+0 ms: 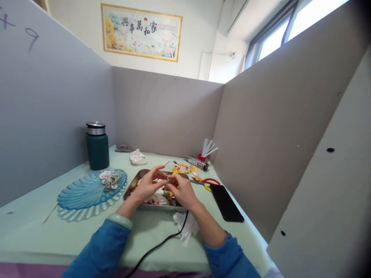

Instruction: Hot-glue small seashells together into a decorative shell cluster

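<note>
My left hand and my right hand meet above a metal tray, fingertips closed in a pinch. Between them is a small greenish piece, mostly covered by the fingers, perhaps a shell or a stone; its kind is too small to tell. White shells and other mottled, orange and dark bits fill the tray below. To the left lies a blue scallop-shaped plate, carrying a cluster of shells on its right part.
A green thermos stands back left. Behind the tray are crumpled packaging, orange shells, a clear tube and white sticks in a red holder. Scissors, a phone, tissue and a black cable lie nearer.
</note>
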A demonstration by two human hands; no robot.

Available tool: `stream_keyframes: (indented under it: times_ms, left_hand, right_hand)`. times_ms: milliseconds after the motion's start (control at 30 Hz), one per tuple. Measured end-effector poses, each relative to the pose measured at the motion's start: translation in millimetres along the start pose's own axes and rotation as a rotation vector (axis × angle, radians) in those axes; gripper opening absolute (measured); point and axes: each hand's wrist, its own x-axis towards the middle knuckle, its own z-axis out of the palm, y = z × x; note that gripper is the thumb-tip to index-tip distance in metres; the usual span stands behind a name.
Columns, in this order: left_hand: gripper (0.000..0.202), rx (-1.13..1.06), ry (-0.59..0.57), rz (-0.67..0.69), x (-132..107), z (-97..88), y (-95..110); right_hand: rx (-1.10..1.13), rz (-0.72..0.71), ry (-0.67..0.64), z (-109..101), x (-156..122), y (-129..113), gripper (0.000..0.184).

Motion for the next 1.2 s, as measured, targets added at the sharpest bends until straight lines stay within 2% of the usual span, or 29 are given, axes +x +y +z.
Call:
stream_keyframes:
  times_ms: [300, 400, 500, 733, 1033, 1200]
  left_hand:
    - [0.059, -0.123, 0.029, 0.069, -0.4, 4.5, 4.5]
    - [0.058, -0.16, 0.043, 0.083, -1.1, 4.9, 5.4]
    - [0.059, -0.2, 0.039, 0.085, -1.8, 5.0, 5.1]
    - [0.059, -0.145, 0.051, 0.1, -2.8, 4.5, -1.2]
    - [0.059, -0.172, 0.066, 0.072, -3.4, 5.3, 0.9]
    - [0.062, -0.162, 0.066, 0.007, -3.9, 4.7, 3.2]
  right_hand:
    - [0.056, -0.078, 0.086, -2.3, 2.1, -5.1, 0.021]
    - [0.114, -0.056, 0.09, -2.4, 2.2, -5.0, 0.024]
    - [0.125, -0.037, 0.101, -3.3, 2.2, -5.1, 0.019]
    - [0.071, -0.08, 0.106, -5.0, 1.0, -5.5, 0.016]
    - [0.068, -0.091, 0.103, -6.6, 2.4, -8.6, 0.02]
    - [-0.012, -0.066, 0.052, -6.9, 0.2, -10.6, 0.013]
